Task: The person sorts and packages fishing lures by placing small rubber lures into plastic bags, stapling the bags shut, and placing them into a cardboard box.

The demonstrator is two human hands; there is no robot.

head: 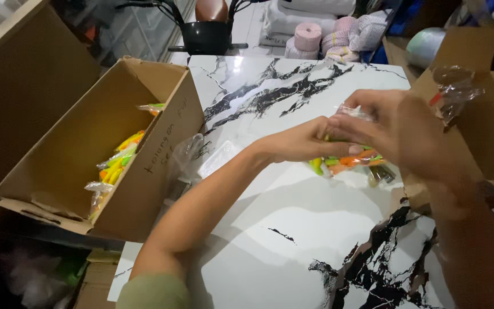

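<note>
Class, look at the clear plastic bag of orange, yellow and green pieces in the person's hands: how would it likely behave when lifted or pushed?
The clear bag probably flops: it sags below the left hand and right hand. Its glossy film may be slippery. It looks light, since fingers alone pinch it above the marble table.

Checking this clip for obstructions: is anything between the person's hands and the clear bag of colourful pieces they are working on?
Nothing visible. Both the left hand and the right hand already touch the clear bag of yellow, green and orange pieces above the marble-patterned table, meeting over its top. The open cardboard box sits off to the left, apart.
</note>
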